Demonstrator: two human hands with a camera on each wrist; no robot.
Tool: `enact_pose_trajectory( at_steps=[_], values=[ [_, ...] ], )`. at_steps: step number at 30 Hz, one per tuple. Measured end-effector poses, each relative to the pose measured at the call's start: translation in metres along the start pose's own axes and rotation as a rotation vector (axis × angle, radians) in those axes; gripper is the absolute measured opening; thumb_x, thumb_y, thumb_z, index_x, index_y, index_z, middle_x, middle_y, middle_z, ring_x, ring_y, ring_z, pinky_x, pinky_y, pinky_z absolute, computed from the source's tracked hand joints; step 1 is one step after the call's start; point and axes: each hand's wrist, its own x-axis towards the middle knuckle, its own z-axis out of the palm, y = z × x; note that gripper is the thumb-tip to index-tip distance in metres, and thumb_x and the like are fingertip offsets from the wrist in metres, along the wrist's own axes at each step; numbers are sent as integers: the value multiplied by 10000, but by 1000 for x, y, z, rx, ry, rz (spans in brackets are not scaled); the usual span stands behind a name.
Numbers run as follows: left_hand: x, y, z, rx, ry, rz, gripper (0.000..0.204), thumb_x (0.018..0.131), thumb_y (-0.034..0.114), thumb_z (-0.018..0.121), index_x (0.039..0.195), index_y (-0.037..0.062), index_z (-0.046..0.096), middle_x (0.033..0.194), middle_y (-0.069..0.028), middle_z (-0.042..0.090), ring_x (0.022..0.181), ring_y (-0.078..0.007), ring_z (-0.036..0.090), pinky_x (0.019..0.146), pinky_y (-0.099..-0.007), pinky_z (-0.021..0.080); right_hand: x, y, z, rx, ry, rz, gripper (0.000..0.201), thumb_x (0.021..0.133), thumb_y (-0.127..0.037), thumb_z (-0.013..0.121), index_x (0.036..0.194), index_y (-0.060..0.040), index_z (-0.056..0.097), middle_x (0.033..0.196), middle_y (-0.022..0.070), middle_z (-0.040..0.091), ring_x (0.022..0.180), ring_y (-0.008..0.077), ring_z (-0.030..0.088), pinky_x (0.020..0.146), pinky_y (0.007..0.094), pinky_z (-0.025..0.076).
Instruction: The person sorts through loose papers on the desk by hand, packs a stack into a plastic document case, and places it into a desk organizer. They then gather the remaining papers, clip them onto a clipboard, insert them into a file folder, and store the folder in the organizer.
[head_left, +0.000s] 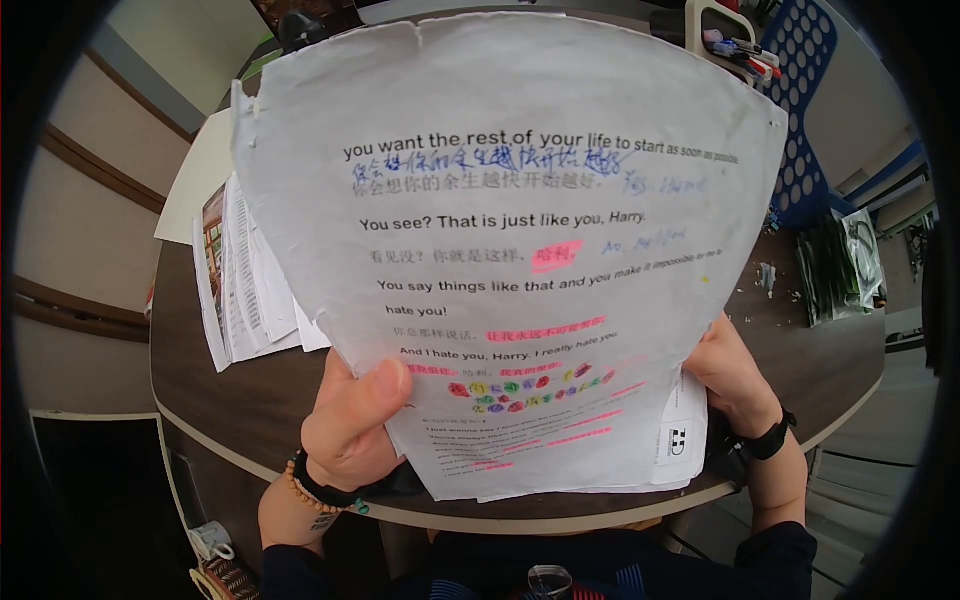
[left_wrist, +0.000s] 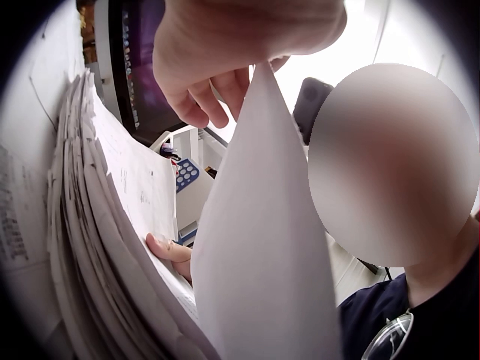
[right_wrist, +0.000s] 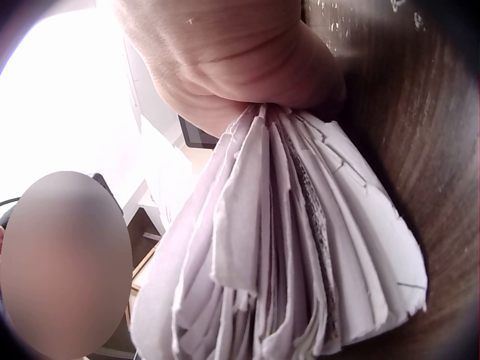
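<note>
Papers [head_left: 560, 240] are gripped at opposite edges by both partly closed hands [head_left: 350, 425] [head_left: 737, 375].

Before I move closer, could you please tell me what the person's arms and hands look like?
The left hand and right hand are ungloved. On the left are a black band, a tan beaded bracelet and a small dark marking on the forearm. The right wrist wears a black strap. Dark sleeves end partway up both arms.
</note>
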Motion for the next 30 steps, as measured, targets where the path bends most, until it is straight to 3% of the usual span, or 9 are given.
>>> enact_pose_trajectory(
  at_steps=[30],
  values=[
    [3, 2, 3, 6, -19, 0, 569, 932, 210, 534, 1409, -30, 337, 1378, -194, 474, 1250, -285, 491, 1030, -433, 402, -1, 0, 0, -9, -6, -8, 493, 747, 71, 639, 1220, 80, 499, 1082, 118, 654, 939, 164, 652, 808, 313, 535]
  ],
)
